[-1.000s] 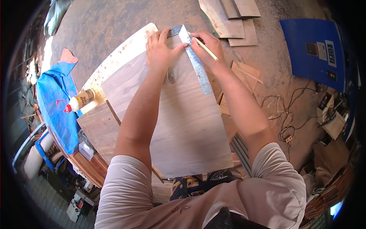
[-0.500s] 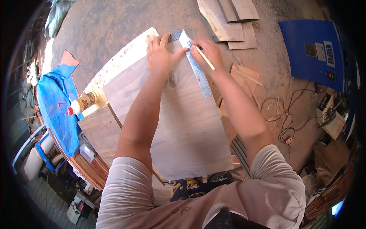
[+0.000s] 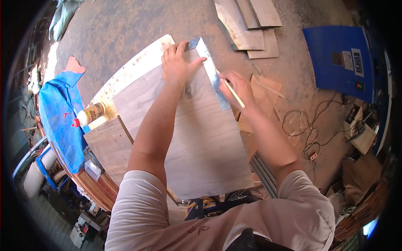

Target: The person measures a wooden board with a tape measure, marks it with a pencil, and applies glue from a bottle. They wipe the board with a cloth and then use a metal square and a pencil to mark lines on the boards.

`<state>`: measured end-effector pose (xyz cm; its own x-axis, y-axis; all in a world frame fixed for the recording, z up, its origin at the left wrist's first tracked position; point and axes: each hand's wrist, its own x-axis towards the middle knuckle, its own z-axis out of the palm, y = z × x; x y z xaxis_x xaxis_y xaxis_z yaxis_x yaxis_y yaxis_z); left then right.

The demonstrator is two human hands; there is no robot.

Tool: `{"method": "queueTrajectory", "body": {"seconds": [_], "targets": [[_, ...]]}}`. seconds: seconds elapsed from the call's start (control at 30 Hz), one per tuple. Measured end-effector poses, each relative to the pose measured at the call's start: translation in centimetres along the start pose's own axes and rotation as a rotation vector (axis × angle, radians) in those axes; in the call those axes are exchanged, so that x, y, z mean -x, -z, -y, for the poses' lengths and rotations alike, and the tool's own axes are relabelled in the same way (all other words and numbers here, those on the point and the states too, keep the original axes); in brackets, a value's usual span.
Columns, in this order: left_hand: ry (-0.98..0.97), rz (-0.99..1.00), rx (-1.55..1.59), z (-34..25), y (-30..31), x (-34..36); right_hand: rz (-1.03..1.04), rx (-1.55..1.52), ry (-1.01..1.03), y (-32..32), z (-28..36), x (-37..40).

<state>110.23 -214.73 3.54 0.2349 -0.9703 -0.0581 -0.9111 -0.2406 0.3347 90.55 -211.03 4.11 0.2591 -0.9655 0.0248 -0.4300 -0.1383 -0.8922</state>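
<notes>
A large grey-brown wooden panel [image 3: 197, 138] lies on the workbench in front of me. A metal try square [image 3: 210, 69] rests along its far right edge. My left hand [image 3: 178, 63] presses flat on the panel beside the square's corner, thumb against the blade. My right hand [image 3: 238, 87] holds a pale pencil [image 3: 233, 93] with its tip at the blade's right edge, about halfway down its length.
A glue bottle [image 3: 88, 114] lies on the bench at the left, next to a blue tarp [image 3: 58, 113]. A smaller wooden panel [image 3: 106, 144] lies under the large one. Planks [image 3: 247, 21] and offcuts lie on the floor, with cables [image 3: 310, 129] and a blue machine [image 3: 339, 58] to the right.
My right hand has drawn the pencil down along the square's blade, from near its far end to about the middle. My left hand has stayed pressed in place.
</notes>
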Motion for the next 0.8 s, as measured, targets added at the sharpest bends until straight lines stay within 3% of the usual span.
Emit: {"method": "queueTrajectory", "body": {"seconds": [0.23, 0.3, 0.37, 0.4, 0.43, 0.47, 0.5, 0.57, 0.63, 0.67, 0.73, 0.8], "targets": [[-0.090, -0.106, -0.035, 0.7, -0.6, 0.4, -0.081, -0.009, 0.087, -1.5, -0.1, -5.8], [-0.155, -0.144, -0.027, 0.7, -0.8, 0.5, 0.000, -0.098, 0.007, -3.0, -2.4, -5.3], [-0.200, -0.094, 0.082, 0.4, 0.6, 0.4, 0.095, -0.526, -0.328, -2.6, -3.2, -3.1], [-0.242, -0.157, 0.060, 0.6, 0.4, 0.5, -0.014, -0.489, -0.271, -2.7, -2.6, -1.4], [-0.215, -0.144, 0.066, 0.7, 0.3, 0.6, 0.176, -0.917, -0.611, -1.3, -2.2, 0.0], [-0.173, -0.157, 0.030, 0.6, 0.2, 0.8, 0.236, -0.147, -0.271, -0.7, -2.5, 1.1], [-0.147, -0.129, 0.050, 0.3, 0.7, 0.9, 0.018, 0.052, -0.044, -0.2, -0.8, 2.3], [-0.125, -0.107, 0.049, 0.1, 0.8, 1.1, -0.185, -0.090, -0.083, 0.5, 1.3, 2.7], [-0.131, -0.154, 0.047, 0.2, 1.0, 0.8, -0.164, -0.070, -0.267, 0.4, 1.1, 2.4], [-0.116, -0.115, 0.077, 0.1, 1.1, 0.8, -0.175, -0.058, -0.244, -0.1, 0.8, 2.5], [-0.103, -0.088, 0.119, 0.1, 1.3, 0.9, 0.049, -0.166, -0.516, -1.5, -0.4, 2.5], [-0.088, -0.071, 0.118, 0.0, 1.5, 1.0, 0.071, -0.184, -0.526, -3.4, -2.9, 3.3]]}}
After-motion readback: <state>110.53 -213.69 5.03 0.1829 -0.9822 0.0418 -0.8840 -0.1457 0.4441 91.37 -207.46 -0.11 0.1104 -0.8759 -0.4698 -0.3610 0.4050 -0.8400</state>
